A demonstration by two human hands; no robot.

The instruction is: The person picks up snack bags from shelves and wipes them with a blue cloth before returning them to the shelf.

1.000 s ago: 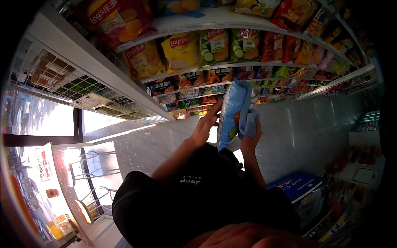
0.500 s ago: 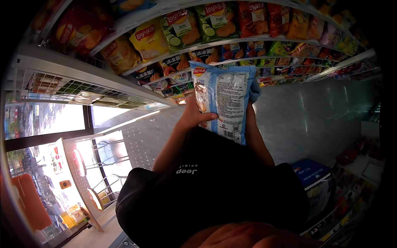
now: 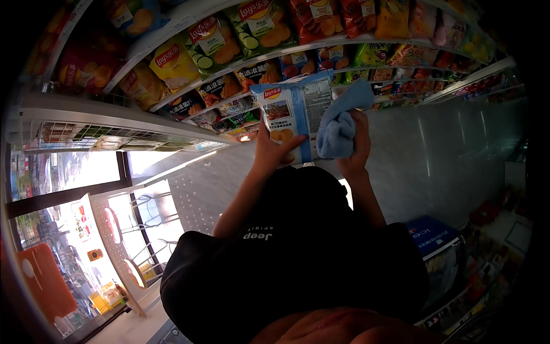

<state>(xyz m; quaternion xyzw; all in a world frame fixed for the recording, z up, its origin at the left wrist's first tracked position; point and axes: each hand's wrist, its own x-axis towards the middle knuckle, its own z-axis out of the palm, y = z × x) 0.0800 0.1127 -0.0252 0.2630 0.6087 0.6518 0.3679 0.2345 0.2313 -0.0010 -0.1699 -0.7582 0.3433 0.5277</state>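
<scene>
A light-blue and white bag of chips [image 3: 283, 117] is held up in front of my chest, its printed back facing me. My left hand [image 3: 275, 146] grips it by the left side, thumb lying across its front. In my right hand [image 3: 358, 143] is a bunched blue cloth [image 3: 338, 131], resting over the right part of the bag and covering some of its print. The fingers of the right hand are wrapped round the cloth, partly hidden behind it.
Shelves ahead hold rows of chip bags, among them a yellow bag [image 3: 173, 64] and a green bag [image 3: 212, 46]. A wire rack [image 3: 91, 137] and bright windows are on the left. A blue-topped cooler [image 3: 429, 235] stands at the lower right, beside the grey floor [image 3: 412, 172].
The blue cloth has come from behind the bag's right edge to its front, with my right hand. The bag has turned and shifted slightly left and up.
</scene>
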